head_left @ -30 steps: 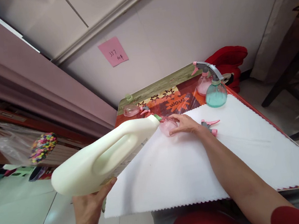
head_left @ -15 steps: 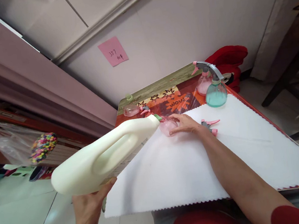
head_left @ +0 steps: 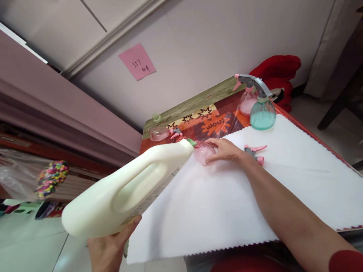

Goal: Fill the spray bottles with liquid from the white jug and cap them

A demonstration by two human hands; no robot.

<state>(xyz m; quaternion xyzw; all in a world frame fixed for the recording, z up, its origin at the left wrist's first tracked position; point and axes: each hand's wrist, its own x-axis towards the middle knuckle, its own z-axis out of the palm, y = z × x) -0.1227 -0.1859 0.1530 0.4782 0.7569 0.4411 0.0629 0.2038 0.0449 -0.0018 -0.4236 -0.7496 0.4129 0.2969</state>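
Observation:
My left hand (head_left: 108, 250) grips the base of a large cream jug (head_left: 125, 193) from below and holds it tipped, its green spout (head_left: 191, 143) right at the mouth of a small pink bottle (head_left: 203, 152). That bottle stands on a white cloth (head_left: 231, 201), and my right hand (head_left: 226, 150) is wrapped round its right side. A loose pink and grey spray head (head_left: 254, 152) lies just right of my right wrist.
A teal spray bottle (head_left: 262, 114) and a pink spray bottle (head_left: 247, 99) stand at the table's far right. Another pink bottle (head_left: 162, 133) lies on its side at the far left. A red cushion (head_left: 276, 73) sits behind the table, dark furniture legs (head_left: 349, 108) to the right.

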